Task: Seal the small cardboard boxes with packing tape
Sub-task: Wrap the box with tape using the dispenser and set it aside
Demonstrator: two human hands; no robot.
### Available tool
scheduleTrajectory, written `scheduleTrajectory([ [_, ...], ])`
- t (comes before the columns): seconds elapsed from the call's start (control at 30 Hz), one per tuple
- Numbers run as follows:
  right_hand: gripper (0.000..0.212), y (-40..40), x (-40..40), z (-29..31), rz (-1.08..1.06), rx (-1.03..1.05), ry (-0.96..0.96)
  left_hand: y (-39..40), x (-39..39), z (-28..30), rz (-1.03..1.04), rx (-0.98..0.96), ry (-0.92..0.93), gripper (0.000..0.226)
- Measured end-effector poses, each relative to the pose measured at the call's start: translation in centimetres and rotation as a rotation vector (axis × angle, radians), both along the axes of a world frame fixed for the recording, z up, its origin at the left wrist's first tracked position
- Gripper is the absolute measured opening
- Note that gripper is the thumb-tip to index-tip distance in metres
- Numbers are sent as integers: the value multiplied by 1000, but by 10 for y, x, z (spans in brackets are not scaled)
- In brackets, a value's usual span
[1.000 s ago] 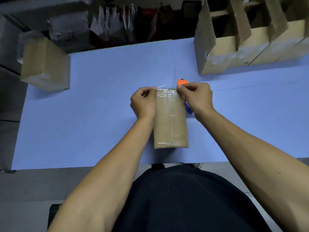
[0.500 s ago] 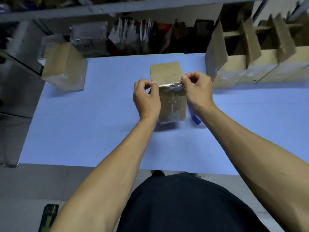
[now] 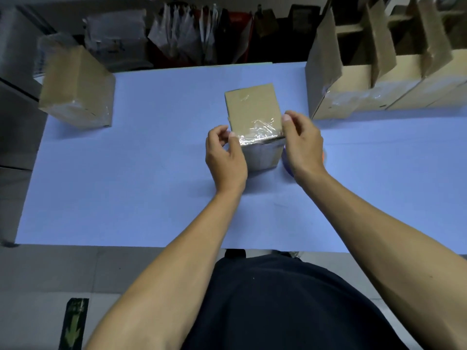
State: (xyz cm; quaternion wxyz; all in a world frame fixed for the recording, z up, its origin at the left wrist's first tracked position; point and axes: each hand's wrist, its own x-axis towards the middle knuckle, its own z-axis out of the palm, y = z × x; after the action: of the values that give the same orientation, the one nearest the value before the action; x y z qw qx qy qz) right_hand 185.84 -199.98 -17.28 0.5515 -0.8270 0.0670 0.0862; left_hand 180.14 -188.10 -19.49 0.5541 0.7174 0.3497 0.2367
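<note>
While the small box [image 3: 252, 114] stands near the middle of the blue table [image 3: 126, 185], you have a hand on each side of its near top edge, where a crinkled strip of clear tape [image 3: 260, 132] folds over from the top face onto the face toward you. Your left hand [image 3: 225, 157] sits at the left corner with its thumb laid along the tape's end and its fingers curled in; whether they pinch the tape or merely press it I cannot tell. Your right hand [image 3: 302, 145] flanks the right corner, thumb up against the box's side and fingers loosely bent, touching and not clamping as far as can be seen. This looks like the smoothing step: the tape is on but wrinkled, so the seal is not finished. Next you should probably rub both thumbs outward and down so the tape lies flat over the corner, holding the box steady as you do. Behind your right wrist a blue and orange object [image 3: 288, 162] peeks out, likely the tape dispenser. A wrapped box [image 3: 75, 89] sits at the far left corner, and a row of open cartons [image 3: 379, 79] lines the far right.
</note>
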Motion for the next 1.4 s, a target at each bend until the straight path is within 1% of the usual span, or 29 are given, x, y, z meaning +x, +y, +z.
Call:
scheduleTrajectory([
  [0.07,42,0,1,-4,129,32,-28,0,4,-5,-64,-36,34,25],
  [0.13,61,1,-2,-12,203,20,-49,-2,5,-5,-173,-50,81,40],
  [0.17,67,3,-4,-15,215,17,-51,-2,5,-4,-221,-37,104,49],
  [0.2,69,4,-4,-16,204,26,-50,-2,6,-5,-254,-19,128,55],
  [0.23,67,6,-4,-15,181,45,-46,-2,6,-5,-266,-3,144,57],
  [0.4,49,11,-2,-16,23,242,23,0,6,-4,-207,15,155,48],
  [0.5,44,9,-1,-13,-30,347,68,1,8,-6,-154,-76,140,45],
  [0.57,43,7,2,-16,-39,391,105,4,8,-6,-140,-122,122,44],
  [0.63,45,3,4,-19,22,366,109,5,8,-4,-169,-121,137,44],
  [0.7,56,-3,4,-22,151,278,92,9,10,0,-191,-109,161,45],
  [0.77,77,-8,3,-21,323,175,42,13,16,9,-205,-119,147,44],
  [0.8,85,-9,4,-22,374,149,25,16,19,16,-201,-130,138,43],
  [0.83,90,-10,6,-21,392,138,17,19,24,21,-194,-139,141,44],
  [0.9,83,-9,9,-14,358,146,22,28,27,33,-227,-177,164,51],
  [0.93,73,-9,10,-10,334,146,23,34,27,38,-280,-200,178,53],
  [0.97,56,-8,11,-6,310,117,20,40,26,41,-354,-213,187,51],
  [1.0,37,-6,10,-2,275,65,13,44,23,40,-423,-213,200,43],
  [1.03,27,-4,9,-1,234,13,14,46,19,37,-477,-221,210,34],
  [1.1,30,0,5,-5,193,-38,59,45,9,23,-508,-279,225,26],
  [1.2,34,7,-7,-29,240,-70,75,36,-7,-2,-442,-377,282,27],
  [1.3,38,9,-15,-44,281,-138,138,29,-14,-20,-405,-366,363,41],
  [1.4,37,6,-17,-51,293,-77,199,26,-15,-34,-384,-345,378,53],
])
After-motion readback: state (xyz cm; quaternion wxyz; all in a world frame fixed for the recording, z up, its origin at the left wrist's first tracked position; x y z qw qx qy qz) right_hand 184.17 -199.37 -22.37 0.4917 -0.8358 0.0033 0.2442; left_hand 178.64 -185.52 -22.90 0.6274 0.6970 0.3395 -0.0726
